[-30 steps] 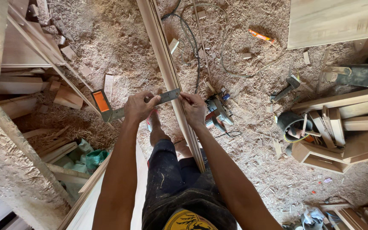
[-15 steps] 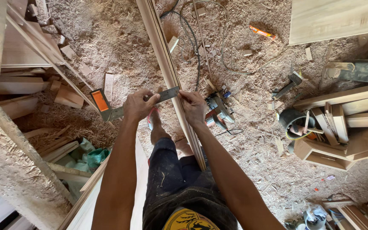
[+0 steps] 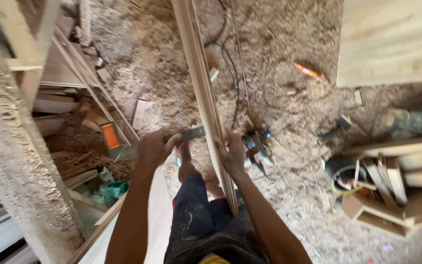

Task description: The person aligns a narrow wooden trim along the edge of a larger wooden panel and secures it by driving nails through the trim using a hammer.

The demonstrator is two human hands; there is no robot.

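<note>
A long pale wooden moulding strip (image 3: 199, 73) runs from the top of the view down to my lap. My left hand (image 3: 155, 148) grips a square with a flat metal blade (image 3: 192, 133) and an orange handle (image 3: 109, 136); the blade lies across the strip. My right hand (image 3: 231, 152) clasps the strip from its right side, just below the blade. My legs in dark trousers (image 3: 206, 230) are underneath, and a bare foot (image 3: 185, 156) rests on the sawdust.
Sawdust covers the floor. A power tool (image 3: 257, 149) with a black cable (image 3: 230, 63) lies right of the strip. Wood offcuts (image 3: 391, 181) and a round tin (image 3: 343, 171) sit at right, a plywood sheet (image 3: 391, 39) top right, stacked timber (image 3: 54, 98) left.
The view has shifted slightly, so floor objects sit a little higher in the frame. Both hands keep the same hold on the square and the strip.
</note>
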